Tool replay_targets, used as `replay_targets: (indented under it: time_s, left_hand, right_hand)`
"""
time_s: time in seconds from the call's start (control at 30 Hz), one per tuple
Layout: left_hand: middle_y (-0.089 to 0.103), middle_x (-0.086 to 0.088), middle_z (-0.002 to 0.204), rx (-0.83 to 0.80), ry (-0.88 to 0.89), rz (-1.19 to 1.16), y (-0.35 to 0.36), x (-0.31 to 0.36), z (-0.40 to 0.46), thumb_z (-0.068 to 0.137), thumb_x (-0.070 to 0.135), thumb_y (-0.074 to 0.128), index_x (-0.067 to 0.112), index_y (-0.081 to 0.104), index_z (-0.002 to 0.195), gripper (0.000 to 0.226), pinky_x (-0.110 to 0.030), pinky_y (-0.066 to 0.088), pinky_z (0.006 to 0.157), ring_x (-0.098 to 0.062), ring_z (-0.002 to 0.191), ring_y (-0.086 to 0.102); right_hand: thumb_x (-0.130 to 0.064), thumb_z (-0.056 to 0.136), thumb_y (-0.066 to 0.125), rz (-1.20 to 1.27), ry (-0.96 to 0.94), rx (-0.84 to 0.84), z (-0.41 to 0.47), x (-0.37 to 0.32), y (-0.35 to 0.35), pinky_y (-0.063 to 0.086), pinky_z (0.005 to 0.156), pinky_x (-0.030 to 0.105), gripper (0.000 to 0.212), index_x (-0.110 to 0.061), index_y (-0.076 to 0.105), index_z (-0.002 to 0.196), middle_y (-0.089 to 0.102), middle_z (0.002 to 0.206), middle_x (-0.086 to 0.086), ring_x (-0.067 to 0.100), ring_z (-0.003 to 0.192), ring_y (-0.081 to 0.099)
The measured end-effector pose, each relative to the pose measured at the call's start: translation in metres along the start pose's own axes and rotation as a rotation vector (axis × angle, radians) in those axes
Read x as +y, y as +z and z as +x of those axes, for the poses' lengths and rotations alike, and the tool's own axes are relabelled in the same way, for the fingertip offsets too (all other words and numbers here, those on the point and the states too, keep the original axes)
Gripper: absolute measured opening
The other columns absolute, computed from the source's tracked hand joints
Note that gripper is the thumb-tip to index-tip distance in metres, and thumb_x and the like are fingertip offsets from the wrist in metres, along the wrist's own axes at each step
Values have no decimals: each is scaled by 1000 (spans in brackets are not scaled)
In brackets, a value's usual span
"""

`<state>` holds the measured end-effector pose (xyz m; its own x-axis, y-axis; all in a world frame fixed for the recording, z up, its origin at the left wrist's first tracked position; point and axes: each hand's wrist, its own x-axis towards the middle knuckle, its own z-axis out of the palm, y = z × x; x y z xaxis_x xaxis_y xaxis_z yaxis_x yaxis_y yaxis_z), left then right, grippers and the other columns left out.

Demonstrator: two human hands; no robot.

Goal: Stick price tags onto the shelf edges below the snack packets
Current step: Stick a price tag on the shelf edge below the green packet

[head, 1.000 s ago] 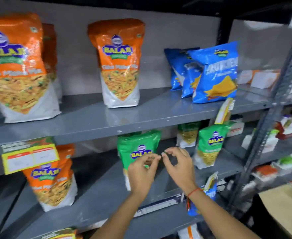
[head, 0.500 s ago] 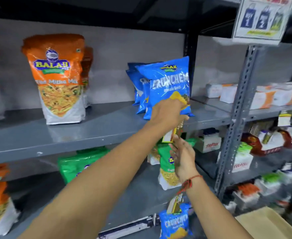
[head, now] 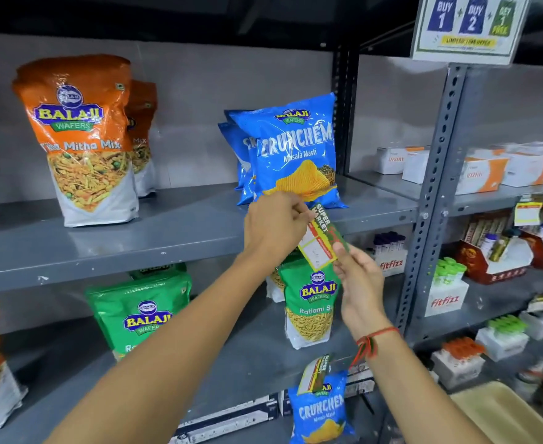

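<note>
A grey metal rack (head: pixel 437 174) filled the view against a grey wall, its shelves stocked with snack packets. On the upper shelf (head: pixel 174 238) an orange packet (head: pixel 81 139) stood upright at the left, and a blue crisp packet (head: pixel 292 152) stood near the right end, with more blue ones behind it. Green packets (head: pixel 142 312) stood on the shelf below, and an offer sign (head: pixel 469 27) hung from the upright post at the top right.

The price tag (head: pixel 320 238) was in front of the upper shelf's front edge, just below the blue crisp packet. Its long axis ran on a slant, the top end leaning up and to the left, the bottom end down and to the right. The printed face was turned toward the camera, with a red and green header along one long side and white boxes along the other.

The left hand (head: pixel 273 229) reached up from the lower left, fingers curled and pressed together on the tag's upper end. The right hand (head: pixel 360 283), with a red thread (head: pixel 376 338) tied at the wrist, pinched the tag's lower right edge between thumb and fingertips, the remaining fingers loosely bent. Whether the tag already touched the shelf edge could not be told
</note>
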<state>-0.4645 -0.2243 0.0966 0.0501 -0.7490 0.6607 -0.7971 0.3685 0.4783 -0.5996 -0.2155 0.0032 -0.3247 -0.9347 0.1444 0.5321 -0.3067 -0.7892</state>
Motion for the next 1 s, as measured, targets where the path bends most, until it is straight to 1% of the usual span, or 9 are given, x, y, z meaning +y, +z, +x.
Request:
replay_targets:
  time_s: [0.07, 0.13, 0.27, 0.37, 0.47, 0.57, 0.7, 0.87, 1.0]
  left_hand:
    - [62, 18, 53, 41, -77, -101, 4, -5, -16, 76, 48, 69, 32, 65, 64, 21, -23, 39, 59, -12, 67, 66]
    - [59, 22, 51, 69, -185, -211, 10, -12, -33, 74, 50, 70, 39, 62, 58, 22, -24, 47, 64, -5, 65, 66]
    - [66, 20, 57, 130, -325, -342, 25, -25, -58, 75, 47, 73, 37, 68, 60, 18, -31, 57, 75, 2, 65, 67]
    - [72, 13, 62, 210, -369, -443, 31, -29, -63, 75, 40, 76, 26, 76, 72, 14, -36, 59, 73, -2, 64, 69]
    - [71, 14, 60, 258, -404, -474, 35, -32, -62, 75, 39, 77, 24, 77, 73, 15, -36, 59, 69, -2, 61, 69]
    - [73, 13, 62, 271, -419, -488, 40, -34, -63, 76, 37, 76, 24, 78, 74, 13, -38, 60, 70, -4, 60, 69]
    - [74, 11, 65, 289, -453, -502, 46, -38, -62, 78, 35, 76, 22, 78, 77, 13, -39, 60, 66, -5, 60, 70]
    - [73, 11, 60, 320, -455, -489, 48, -41, -60, 76, 40, 76, 20, 78, 71, 20, -29, 56, 60, -1, 55, 66]
    - [67, 10, 50, 346, -453, -444, 47, -44, -55, 74, 53, 73, 20, 74, 60, 36, -22, 45, 51, -2, 46, 60]
  right_hand:
    - [-8, 84, 70, -74, -66, -27, 8, -12, -8, 48, 65, 16, 24, -14, 68, 107, 72, 81, 1, 8, 70, 62]
    - [-8, 82, 72, -137, -92, -52, 17, -22, -13, 48, 66, 18, 30, -15, 63, 110, 70, 82, 4, 10, 71, 63]
    - [-10, 79, 76, -284, -121, -145, 29, -31, -14, 49, 64, 20, 13, -14, 66, 85, 75, 80, 2, 8, 68, 66]
    - [-14, 77, 79, -388, -150, -167, 36, -32, -10, 48, 63, 21, 10, -18, 69, 77, 74, 78, 1, 10, 69, 64]
    - [-16, 74, 81, -456, -203, -146, 44, -29, -5, 48, 56, 15, 9, -19, 73, 72, 73, 69, -5, 2, 62, 63]
    - [-17, 72, 83, -493, -227, -126, 49, -25, -2, 50, 61, 23, 8, -17, 75, 74, 74, 73, 3, 9, 64, 65]
    - [-21, 69, 84, -518, -229, -106, 54, -20, 1, 53, 64, 32, 10, -19, 75, 72, 75, 74, 6, 15, 67, 65]
    - [-24, 68, 85, -558, -266, -90, 57, -18, 6, 56, 79, 46, 10, -23, 75, 69, 75, 78, 4, 20, 74, 66]
    - [-30, 66, 85, -596, -285, -74, 61, -15, 6, 58, 79, 48, 13, -27, 73, 66, 75, 76, 2, 17, 73, 65]
